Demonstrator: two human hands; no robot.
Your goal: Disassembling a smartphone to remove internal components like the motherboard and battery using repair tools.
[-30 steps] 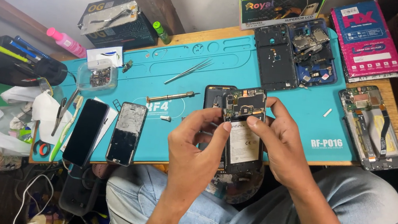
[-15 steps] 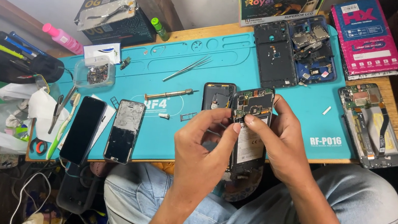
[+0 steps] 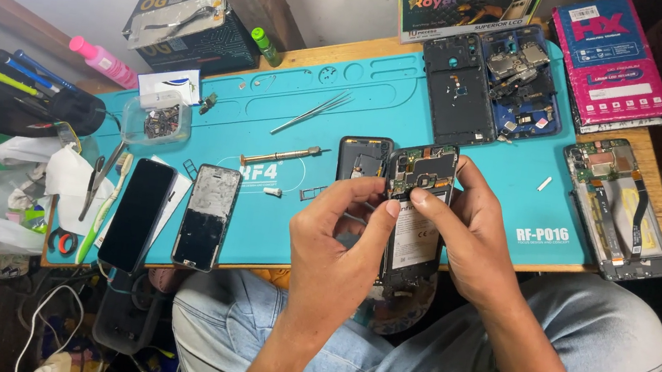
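Both hands hold an opened phone (image 3: 416,222) with its back off, circuit board and battery showing, over my lap at the near edge of the blue work mat (image 3: 442,107). My left hand (image 3: 336,250) grips its left side, thumb and forefinger pinching at the board. My right hand (image 3: 464,232) grips the right side, its fingertip on the board beside the left fingers. A dark phone back cover (image 3: 364,158) lies on the mat just behind the left hand.
A screwdriver (image 3: 282,156) and tweezers (image 3: 312,112) lie on the mat. Two phones (image 3: 167,215) sit at the left, dismantled phones (image 3: 491,84) at the back and another (image 3: 619,204) at the right. Boxes, a pink bottle (image 3: 102,59) and a parts tub (image 3: 158,119) stand around.
The opened phone and both hands have shifted slightly right and steadied. Fingertips of both hands have closed in on the top of the board.
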